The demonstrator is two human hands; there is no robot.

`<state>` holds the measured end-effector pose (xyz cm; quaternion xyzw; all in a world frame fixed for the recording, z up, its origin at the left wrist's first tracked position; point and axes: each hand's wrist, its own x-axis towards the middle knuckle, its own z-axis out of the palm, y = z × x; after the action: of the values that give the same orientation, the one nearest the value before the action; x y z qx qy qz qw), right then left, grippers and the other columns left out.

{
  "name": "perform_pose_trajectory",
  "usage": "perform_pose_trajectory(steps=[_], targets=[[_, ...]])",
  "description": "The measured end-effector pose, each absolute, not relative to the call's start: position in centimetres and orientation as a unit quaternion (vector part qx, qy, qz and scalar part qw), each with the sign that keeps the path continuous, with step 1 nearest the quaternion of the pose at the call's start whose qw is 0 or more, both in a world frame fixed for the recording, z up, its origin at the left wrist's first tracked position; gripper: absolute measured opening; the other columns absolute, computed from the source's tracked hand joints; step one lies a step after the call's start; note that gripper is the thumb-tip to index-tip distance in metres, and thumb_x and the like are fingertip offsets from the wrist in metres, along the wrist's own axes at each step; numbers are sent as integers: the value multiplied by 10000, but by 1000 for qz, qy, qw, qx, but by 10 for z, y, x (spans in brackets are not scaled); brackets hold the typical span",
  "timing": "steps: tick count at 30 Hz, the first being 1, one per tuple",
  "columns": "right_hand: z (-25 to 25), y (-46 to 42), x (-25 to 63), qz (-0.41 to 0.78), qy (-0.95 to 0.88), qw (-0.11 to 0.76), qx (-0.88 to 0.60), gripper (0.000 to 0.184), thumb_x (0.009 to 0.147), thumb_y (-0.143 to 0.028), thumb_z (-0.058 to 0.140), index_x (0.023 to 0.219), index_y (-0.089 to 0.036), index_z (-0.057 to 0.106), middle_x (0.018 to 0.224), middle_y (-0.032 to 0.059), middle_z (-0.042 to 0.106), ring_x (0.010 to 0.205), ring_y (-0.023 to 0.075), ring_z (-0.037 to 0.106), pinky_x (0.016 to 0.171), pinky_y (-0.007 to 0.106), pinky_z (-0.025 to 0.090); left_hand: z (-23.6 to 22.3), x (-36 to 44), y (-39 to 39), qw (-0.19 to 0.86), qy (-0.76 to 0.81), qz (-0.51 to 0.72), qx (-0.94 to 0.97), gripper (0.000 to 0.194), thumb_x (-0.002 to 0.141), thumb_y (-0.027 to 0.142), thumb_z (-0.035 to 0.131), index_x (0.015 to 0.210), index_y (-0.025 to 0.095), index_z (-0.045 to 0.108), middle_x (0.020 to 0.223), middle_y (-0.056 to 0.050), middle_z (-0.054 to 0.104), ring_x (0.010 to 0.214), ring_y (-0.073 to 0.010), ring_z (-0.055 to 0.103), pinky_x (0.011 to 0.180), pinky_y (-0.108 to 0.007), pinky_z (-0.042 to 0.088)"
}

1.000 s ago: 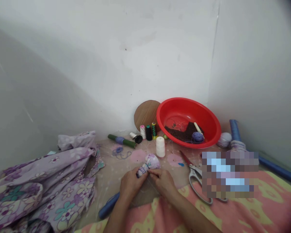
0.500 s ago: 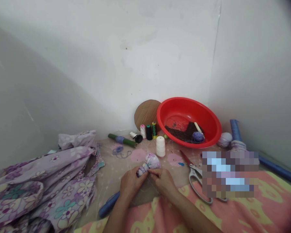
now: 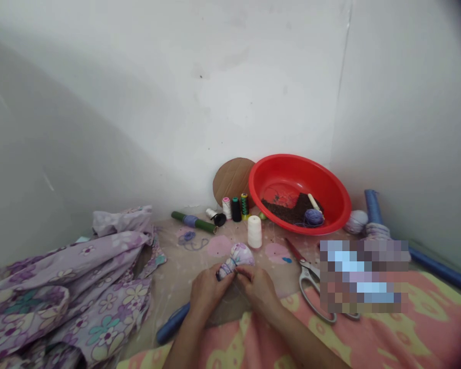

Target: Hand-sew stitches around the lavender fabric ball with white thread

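My left hand [image 3: 211,291] is wrapped round the neck of a floral fabric-covered ball [image 3: 242,254]. Dark purple yarn winds about that neck. Below my left wrist a blue rod [image 3: 172,324] shows; it seems to line up with the ball, but my hand hides any join. With thumb and fingertips pinched together, my right hand [image 3: 260,287] is at the yarn winding, just under the ball; what lies in the pinch is too small to make out. A white thread cone [image 3: 254,233] stands just beyond the ball.
Scissors [image 3: 311,287] lie at the right on a pink-yellow cloth [image 3: 399,333]. Behind are a red basin [image 3: 338,205], thread spools [image 3: 235,210], a green tube [image 3: 204,225] and a cardboard disc [image 3: 230,179]. Floral fabric [image 3: 111,287] heaps at the left. A blurred patch covers part of the right.
My right fingertips have shifted very slightly at the yarn winding. My left hand keeps its hold, and everything else stays put.
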<state>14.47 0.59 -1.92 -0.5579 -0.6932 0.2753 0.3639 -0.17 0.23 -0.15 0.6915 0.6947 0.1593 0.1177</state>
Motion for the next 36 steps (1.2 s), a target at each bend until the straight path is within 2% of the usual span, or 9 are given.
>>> perform_pose_trajectory(steps=[6,12,20,27,36], targets=[[-16,1,141,220,-702,348,-581,256,745,-190,416,896,-224,619,841,28,654,799,154,579,687,223,400,5,2,-1,120,702,146,686,443,729,549,358,1013,276,561,896,-27,642,830,-170,573,619,-199,346],[-13,-1,137,160,-712,295,-617,209,775,-211,406,844,-218,603,786,37,649,753,160,585,631,222,374,5,3,-2,104,707,125,689,435,729,545,366,1012,276,557,895,-31,644,834,-173,572,618,-207,345],[-10,-2,132,104,-721,248,-638,225,812,-237,362,852,-202,581,746,50,648,708,170,593,578,236,359,3,4,-3,97,708,116,690,418,729,548,368,1013,303,554,911,-16,642,841,-170,568,619,-209,336],[-7,0,130,93,-731,244,-631,203,814,-232,362,876,-191,551,739,40,649,687,167,601,575,239,362,2,5,-5,89,701,128,695,413,721,561,367,966,296,568,865,-24,653,806,-177,583,593,-218,336],[-5,-6,141,68,-734,223,-637,239,808,-291,367,795,-198,587,738,63,646,696,192,599,576,257,371,11,10,-8,107,716,116,680,457,722,561,362,1033,285,551,914,-38,642,845,-191,569,631,-226,348]])
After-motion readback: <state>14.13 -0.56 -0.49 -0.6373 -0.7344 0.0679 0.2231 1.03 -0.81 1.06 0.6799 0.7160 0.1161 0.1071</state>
